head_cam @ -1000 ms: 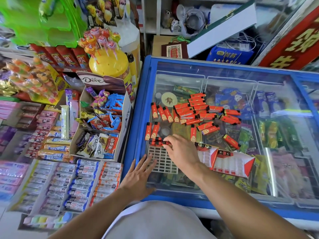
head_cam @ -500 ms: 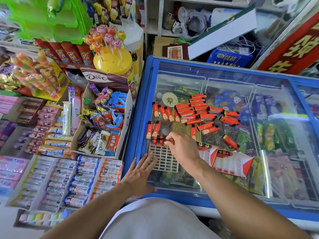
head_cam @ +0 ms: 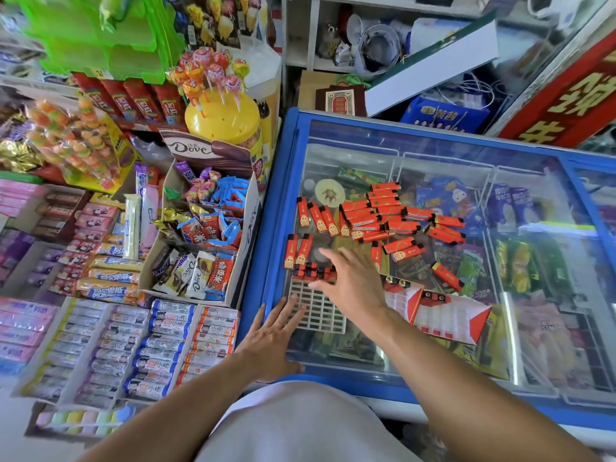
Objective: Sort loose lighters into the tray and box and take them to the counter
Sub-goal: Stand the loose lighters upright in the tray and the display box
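Several loose red lighters (head_cam: 373, 218) lie scattered on the glass lid of a blue chest freezer (head_cam: 283, 181). A white grid tray (head_cam: 316, 311) lies on the glass near its front left, with a few lighters standing in its far row (head_cam: 308, 270). A red-and-white box (head_cam: 443, 315) lies open to the tray's right. My right hand (head_cam: 353, 281) hovers over the tray's far right corner, fingers spread and holding nothing. My left hand (head_cam: 270, 338) rests flat on the freezer's front left edge, fingertips touching the tray's near corner.
A Dove chocolate carton (head_cam: 200, 235) full of sweets stands just left of the freezer. A yellow lollipop tub (head_cam: 223, 118) is behind it. Rows of gum and candy packs (head_cam: 133, 345) fill the lower left. A red sign (head_cam: 573, 95) leans at the far right.
My right hand was pinching a lighter at the tray's far row; its fingers have now spread and lifted off, leaving the lighter in the tray. The left hand stays put.
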Available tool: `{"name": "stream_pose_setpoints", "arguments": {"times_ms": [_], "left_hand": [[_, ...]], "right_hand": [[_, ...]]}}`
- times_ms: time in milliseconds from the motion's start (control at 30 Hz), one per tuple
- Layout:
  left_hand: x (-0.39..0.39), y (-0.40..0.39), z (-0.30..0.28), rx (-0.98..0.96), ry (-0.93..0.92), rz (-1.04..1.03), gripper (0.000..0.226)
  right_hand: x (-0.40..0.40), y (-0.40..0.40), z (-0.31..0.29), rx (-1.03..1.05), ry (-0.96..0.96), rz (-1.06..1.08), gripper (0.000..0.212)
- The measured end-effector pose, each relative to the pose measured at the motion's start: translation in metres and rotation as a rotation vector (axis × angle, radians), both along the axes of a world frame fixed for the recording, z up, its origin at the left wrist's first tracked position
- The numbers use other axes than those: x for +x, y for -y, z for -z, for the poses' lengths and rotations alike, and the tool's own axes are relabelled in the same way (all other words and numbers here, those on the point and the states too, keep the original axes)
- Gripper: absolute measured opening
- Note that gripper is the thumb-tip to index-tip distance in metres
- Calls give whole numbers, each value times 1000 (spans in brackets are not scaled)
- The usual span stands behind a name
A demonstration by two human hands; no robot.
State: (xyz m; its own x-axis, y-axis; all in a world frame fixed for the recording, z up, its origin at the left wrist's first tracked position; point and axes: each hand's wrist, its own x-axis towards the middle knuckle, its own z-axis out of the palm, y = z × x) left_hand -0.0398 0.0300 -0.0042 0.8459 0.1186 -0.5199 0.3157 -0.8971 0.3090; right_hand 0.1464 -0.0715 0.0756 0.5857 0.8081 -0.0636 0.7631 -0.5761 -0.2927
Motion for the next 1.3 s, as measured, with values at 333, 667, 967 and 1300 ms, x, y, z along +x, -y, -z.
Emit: {"name": "stream_pose_setpoints", "arguments": {"times_ms": [333, 667, 967, 1300], "left_hand": [[1, -1, -1, -18, -12, 5, 119], [1, -1, -2, -67, -38, -27, 127], [5, -4, -4, -166, -36, -124, 132], [3, 0, 0, -145, -19, -118, 126]], "right_hand": [[-3, -20, 3, 7, -93, -71, 44], [27, -56, 5, -100, -186, 170, 28], [47, -98, 11, -381, -435, 319, 16], [78, -83, 8, -143, -547, 310, 28]]}}
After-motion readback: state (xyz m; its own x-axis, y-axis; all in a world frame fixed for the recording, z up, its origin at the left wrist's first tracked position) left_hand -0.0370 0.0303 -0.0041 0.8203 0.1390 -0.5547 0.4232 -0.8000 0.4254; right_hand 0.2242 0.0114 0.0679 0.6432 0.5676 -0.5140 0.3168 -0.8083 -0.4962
